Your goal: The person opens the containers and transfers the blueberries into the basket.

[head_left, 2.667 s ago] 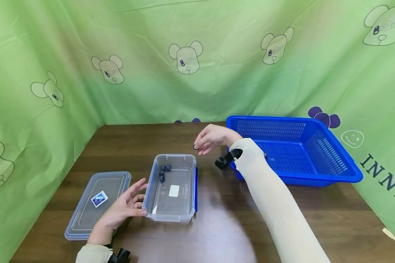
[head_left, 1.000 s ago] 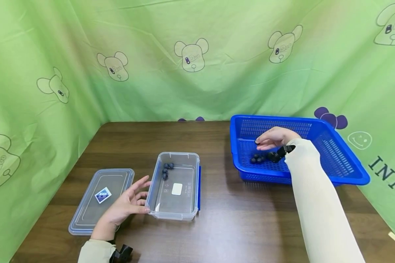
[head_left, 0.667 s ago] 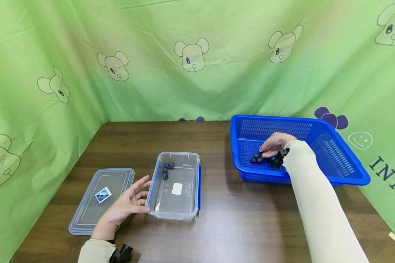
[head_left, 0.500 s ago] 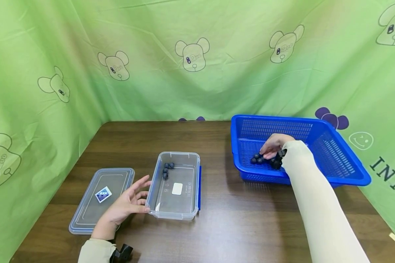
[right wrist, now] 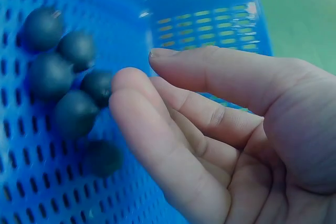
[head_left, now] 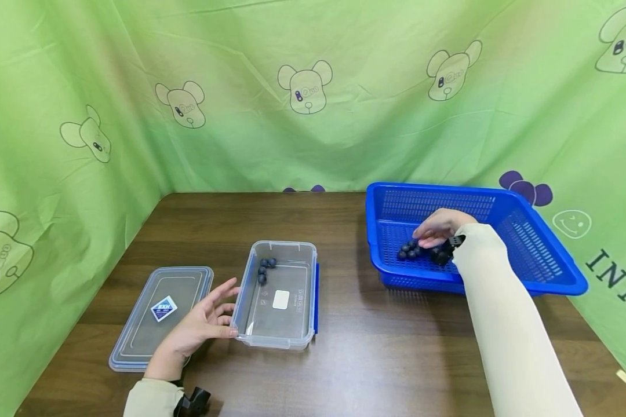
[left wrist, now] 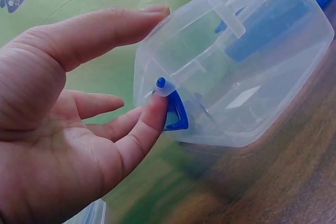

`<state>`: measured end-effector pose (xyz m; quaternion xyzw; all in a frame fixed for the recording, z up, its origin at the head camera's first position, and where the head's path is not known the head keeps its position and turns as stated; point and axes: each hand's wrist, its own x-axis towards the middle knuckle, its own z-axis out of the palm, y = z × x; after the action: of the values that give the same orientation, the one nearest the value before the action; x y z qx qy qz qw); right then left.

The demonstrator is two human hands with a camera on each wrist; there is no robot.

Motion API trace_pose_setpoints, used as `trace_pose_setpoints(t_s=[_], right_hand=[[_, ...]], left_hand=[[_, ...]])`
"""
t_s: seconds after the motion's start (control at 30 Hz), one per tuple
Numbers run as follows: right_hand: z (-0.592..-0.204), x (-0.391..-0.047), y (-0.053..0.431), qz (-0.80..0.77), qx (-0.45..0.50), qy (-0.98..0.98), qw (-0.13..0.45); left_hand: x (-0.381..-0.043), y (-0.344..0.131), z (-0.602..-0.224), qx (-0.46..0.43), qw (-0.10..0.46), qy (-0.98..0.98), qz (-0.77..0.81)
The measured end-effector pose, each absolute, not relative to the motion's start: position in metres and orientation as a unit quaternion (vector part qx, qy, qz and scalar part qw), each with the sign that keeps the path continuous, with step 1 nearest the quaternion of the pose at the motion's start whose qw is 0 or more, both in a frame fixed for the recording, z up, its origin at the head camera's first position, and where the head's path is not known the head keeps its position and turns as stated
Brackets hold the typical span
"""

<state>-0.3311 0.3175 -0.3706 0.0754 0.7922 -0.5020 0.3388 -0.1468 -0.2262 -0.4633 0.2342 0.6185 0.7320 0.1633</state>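
Note:
My left hand (head_left: 200, 324) is at the left side of a clear plastic food container (head_left: 276, 341) without its lid. Its thumb tip meets the rim, and a finger touches the blue clip (left wrist: 178, 114) in the left wrist view. Several blueberries (head_left: 262, 270) lie inside along the container's left wall. My right hand (head_left: 442, 226) reaches down into a blue plastic basket (head_left: 545, 252). In the right wrist view its thumb and fingers are apart, with nothing between them. Right by the fingertips, several blueberries (right wrist: 51, 77) sit on the basket's slotted bottom.
The container's lid (head_left: 148, 341), with a blue and white label, lies flat left of the container, partly behind the left forearm. Container, lid and basket stand on a brown wooden table (head_left: 344, 370). A green printed cloth (head_left: 240, 145) hangs behind and at both sides.
My right hand moved from beside the container into the basket with a blueberry, lowered it among the others and let go, then drew back slightly. The left hand stayed at the container.

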Motion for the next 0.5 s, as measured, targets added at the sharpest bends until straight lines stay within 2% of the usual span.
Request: trace_pose_setpoints(t_s=[0.23,0.5], right_hand=[[-0.357,-0.326,0.319,-0.583,0.048,0.745,0.321],[-0.341,-0.321,0.298,-0.585,-0.005,0.756,0.293]], left_hand=[[-0.147,-0.225,-0.463,0.234,0.164,0.62,0.73],[-0.147,-0.226,-0.462,0.231,0.164,0.621,0.731]])
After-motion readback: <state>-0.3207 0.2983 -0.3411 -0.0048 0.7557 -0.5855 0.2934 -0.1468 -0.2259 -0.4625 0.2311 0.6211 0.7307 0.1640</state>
